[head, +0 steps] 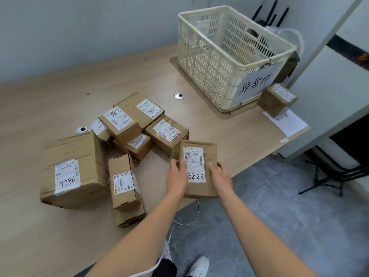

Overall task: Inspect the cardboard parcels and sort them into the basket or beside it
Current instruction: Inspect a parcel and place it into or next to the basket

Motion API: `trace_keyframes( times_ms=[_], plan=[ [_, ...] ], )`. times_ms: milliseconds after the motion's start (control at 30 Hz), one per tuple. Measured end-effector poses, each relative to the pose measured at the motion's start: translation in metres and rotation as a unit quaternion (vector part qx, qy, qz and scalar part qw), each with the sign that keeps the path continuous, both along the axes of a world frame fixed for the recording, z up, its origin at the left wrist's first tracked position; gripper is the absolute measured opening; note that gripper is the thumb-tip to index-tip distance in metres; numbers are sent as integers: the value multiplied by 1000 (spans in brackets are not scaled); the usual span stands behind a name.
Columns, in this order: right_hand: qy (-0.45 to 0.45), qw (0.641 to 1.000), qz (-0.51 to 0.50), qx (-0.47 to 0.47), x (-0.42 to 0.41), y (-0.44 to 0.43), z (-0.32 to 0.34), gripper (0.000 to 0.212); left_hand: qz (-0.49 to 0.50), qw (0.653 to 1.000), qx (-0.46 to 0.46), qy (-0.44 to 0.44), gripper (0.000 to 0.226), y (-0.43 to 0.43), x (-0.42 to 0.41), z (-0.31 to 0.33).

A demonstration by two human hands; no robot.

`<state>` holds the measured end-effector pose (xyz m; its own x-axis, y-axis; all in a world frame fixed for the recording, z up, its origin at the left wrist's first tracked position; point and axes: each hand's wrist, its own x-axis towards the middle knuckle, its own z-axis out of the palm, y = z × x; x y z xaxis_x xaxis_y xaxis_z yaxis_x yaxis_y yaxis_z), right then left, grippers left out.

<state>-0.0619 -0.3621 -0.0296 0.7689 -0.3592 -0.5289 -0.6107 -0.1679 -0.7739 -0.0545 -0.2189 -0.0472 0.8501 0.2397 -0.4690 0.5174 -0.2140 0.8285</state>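
I hold a flat cardboard parcel (207, 154) with a white label marked 8825 over the table's front edge. My left hand (176, 174) grips its left side and my right hand (219, 175) its right side. To the left lies a pile of several labelled parcels, among them a large box (73, 154) marked 7786 and an upright narrow box (121, 180). The cream plastic basket (201, 62) with a handwritten sign stands at the back right. One small parcel (276, 99) sits beside it on the right.
A white paper sheet (287, 122) lies under the small parcel near the table's right edge. Two round metal cable grommets (178, 96) (80, 129) are set in the wooden tabletop. A white cable (191, 218) hangs below the table. A black stand (329, 176) is on the floor.
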Motion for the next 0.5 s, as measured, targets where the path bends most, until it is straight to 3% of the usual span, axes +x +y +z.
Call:
trace_keyframes(
  times_ms=[167,367,433,500],
  plan=[
    [-52,998,-42,9,-25,-42,7,46,-28,998,5,-61,29,-42,-21,20],
    [-66,994,-85,25,-47,-67,5,24,-61,949,233,-202,26,-54,-32,23],
    [-73,990,-110,52,-52,-71,5,24,-48,954,215,-204,61,-54,-32,36],
    [-74,985,-133,86,-55,-79,0,40,-53,977,137,-152,105,-53,-26,51]
  ],
)
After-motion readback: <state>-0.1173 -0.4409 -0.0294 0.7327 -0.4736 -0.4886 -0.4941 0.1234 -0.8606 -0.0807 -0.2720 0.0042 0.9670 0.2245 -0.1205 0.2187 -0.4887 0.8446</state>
